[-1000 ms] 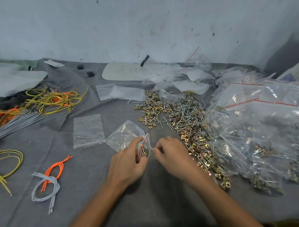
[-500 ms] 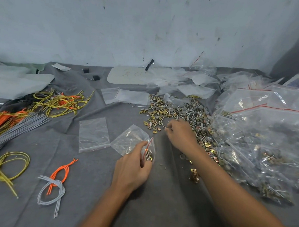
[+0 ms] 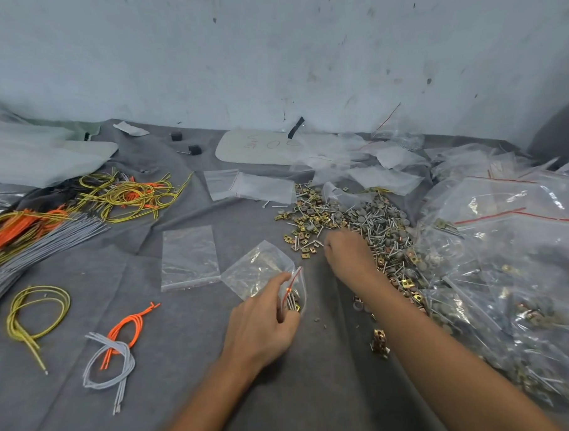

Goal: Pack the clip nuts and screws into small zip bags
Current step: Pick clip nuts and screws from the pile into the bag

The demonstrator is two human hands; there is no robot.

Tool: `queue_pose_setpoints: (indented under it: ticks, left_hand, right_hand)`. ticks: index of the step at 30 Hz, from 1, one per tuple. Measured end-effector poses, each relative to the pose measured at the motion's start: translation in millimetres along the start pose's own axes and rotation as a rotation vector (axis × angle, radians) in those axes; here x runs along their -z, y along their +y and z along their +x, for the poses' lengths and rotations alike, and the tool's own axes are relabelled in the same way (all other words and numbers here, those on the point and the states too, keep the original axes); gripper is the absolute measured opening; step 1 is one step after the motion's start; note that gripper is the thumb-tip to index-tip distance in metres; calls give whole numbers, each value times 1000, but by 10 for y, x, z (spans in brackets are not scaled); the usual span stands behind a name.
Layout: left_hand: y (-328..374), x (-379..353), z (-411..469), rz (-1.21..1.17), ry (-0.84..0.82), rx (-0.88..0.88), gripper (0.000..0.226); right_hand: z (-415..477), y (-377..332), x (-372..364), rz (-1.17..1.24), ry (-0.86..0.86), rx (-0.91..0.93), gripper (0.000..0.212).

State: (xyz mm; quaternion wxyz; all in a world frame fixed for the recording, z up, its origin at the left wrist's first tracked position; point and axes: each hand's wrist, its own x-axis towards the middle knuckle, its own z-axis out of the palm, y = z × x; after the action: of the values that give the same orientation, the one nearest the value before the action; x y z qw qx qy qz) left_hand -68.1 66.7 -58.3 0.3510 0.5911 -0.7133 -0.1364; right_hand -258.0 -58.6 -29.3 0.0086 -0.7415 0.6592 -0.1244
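The small zip bag (image 3: 258, 272) lies mid-way across the grey cloth (image 3: 187, 398), its red-striped mouth turned toward the person, with a few screws (image 3: 292, 303) showing inside. The left hand (image 3: 260, 327) rests palm down and pinches that mouth between thumb and curled fingers. The right hand (image 3: 348, 255) reaches onto the loose pile of clip nuts and screws (image 3: 351, 217), knuckles up and fingers curled under. Whether they grasp anything is hidden. At the right, the filled bags (image 3: 513, 270) blur together and run off the edge.

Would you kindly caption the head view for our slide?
Left hand holds a zip bag; right hand reaches into loose clip nuts and screws.
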Motion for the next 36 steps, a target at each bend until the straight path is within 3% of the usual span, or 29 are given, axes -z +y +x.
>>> queue_pose_setpoints:
  ticks: [6,12,17,22,27,33,36]
  left_hand:
    - [6,5,3,8,6,-5,62]
    - [26,6,2,10,-8,18,61]
    - [24,19,6,-3,-48,41,60]
    - [4,5,14,-24,-50,57,59]
    - [-37,-29,41,-56,-31,88,64]
    - [-61,-72,48,-37,-49,89,63]
    - [-58,-70,24,4,-48,49,61]
  right_hand:
    - [-108,-51,141,-90,-196,55,18]
    - [-458,-109,271,-19,-242,69,11]
    - [-823,-217,220,138,-171,33,11]
    - [-1204,-324,-5,552,139,-68,11]
    - [-1355,-334,-132,689,401,-15,15]
    - [-1367,-379,-141,670,307,176,8]
    - [-1359,-373,-164,671,267,173,8]
